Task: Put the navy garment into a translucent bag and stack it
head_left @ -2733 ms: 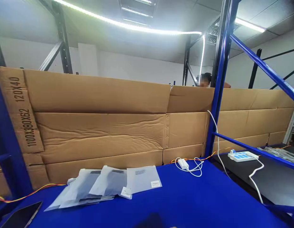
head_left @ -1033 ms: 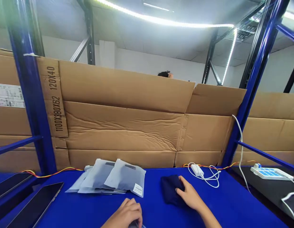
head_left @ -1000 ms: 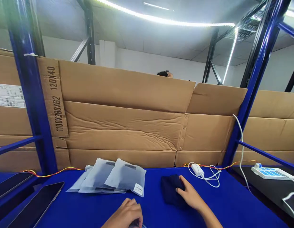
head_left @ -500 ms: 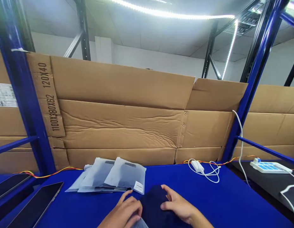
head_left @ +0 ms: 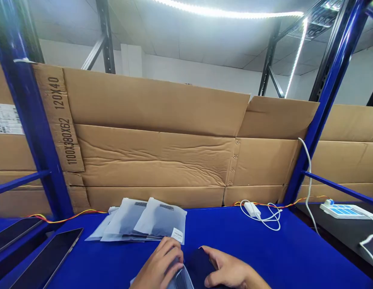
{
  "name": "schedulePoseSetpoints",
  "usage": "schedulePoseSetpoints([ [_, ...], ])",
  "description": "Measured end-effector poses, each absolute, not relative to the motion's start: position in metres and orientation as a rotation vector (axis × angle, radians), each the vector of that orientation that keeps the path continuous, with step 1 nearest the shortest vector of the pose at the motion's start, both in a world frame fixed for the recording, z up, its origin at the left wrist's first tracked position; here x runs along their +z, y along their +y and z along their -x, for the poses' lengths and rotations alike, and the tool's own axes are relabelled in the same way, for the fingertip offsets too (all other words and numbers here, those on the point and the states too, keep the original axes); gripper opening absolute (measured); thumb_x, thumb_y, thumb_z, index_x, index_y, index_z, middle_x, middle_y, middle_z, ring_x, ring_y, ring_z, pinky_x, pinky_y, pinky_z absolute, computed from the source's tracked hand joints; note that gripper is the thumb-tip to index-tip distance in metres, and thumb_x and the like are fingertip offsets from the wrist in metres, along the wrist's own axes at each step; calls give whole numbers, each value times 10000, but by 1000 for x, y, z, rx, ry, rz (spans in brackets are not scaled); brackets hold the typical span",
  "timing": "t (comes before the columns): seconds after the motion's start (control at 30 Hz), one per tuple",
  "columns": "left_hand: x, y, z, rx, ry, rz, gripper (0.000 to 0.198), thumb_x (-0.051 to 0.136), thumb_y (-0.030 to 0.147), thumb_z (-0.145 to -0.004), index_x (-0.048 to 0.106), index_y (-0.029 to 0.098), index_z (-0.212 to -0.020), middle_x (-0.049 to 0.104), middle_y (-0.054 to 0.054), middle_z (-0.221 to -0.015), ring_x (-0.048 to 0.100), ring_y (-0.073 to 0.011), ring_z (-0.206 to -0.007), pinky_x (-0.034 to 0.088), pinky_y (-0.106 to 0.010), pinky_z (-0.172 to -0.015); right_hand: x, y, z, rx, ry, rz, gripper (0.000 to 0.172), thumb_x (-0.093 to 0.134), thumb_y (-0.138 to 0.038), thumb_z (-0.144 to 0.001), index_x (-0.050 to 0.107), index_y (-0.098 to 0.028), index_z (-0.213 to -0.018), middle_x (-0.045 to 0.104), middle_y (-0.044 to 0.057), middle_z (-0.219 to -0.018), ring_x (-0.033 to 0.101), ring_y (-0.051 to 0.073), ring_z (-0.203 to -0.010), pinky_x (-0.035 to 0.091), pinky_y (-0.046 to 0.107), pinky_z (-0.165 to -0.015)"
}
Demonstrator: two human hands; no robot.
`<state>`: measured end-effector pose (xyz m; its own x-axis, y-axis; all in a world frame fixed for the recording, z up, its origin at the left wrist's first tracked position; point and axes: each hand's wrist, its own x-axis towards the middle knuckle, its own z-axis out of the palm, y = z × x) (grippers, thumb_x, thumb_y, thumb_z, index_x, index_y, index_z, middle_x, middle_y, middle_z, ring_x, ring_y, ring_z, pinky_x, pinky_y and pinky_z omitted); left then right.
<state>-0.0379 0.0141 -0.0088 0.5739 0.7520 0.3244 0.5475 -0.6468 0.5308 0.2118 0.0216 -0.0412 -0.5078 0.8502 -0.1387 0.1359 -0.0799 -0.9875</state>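
Left hand (head_left: 157,265) curled in a loose grip, right hand (head_left: 228,271) flat beside it, fingers extended.

At the bottom centre, a dark folded cloth (head_left: 200,265) was touched by the flat right hand (head_left: 229,273); a clear bag (head_left: 182,279) was gripped by the left hand (head_left: 157,267).

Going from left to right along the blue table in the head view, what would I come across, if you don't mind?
Dark flat panel → stack of frosted bags → dark cloth → white charger → white power strip.
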Motion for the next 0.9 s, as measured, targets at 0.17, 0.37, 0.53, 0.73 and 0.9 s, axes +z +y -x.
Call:
schedulePoseSetpoints([
  [0.17,-18,26,50,896,1178,-2247,171,556,333,-945,621,307,-1101,629,-37,-1228,570,-241,-1149,454,-340,-1016,-42,23,-207,1762,-1464,962,518,773,-350,-693,617,-274,-1181,646,-32,-927,573,139,-789,417,244,-694],
  [0.37,-34,50,73,679,1292,-1916,326,498,501,-938,641,219,-860,600,27,-759,550,-185,-751,428,-266,-689,-43,28,-201,1537,-1420,992,422,781,-426,-714,629,-231,-1055,577,-39,-854,514,136,-802,363,269,-761],
  [0.53,-39,48,59,807,1134,-1765,380,533,557,-908,567,199,-784,461,59,-695,432,-152,-703,356,-252,-665,-52,28,-183,1531,-1464,911,384,807,-385,-651,605,-220,-933,548,-32,-840,497,141,-789,348,260,-705],
  [0.73,-44,50,51,828,1076,-1721,378,549,552,-903,563,195,-778,470,48,-721,419,-156,-723,350,-263,-685,-57,21,-169,1583,-1549,945,313,754,-262,-615,548,-227,-847,536,-53,-785,473,116,-701,335,238,-630],
  [0.9,-45,51,53,792,1080,-1720,351,552,519,-908,578,188,-792,475,43,-726,418,-161,-729,348,-270,-694,-62,16,-163,1602,-1576,1071,299,746,-224,-595,510,-226,-778,550,-86,-696,413,62,-535,268,216,-522],
])
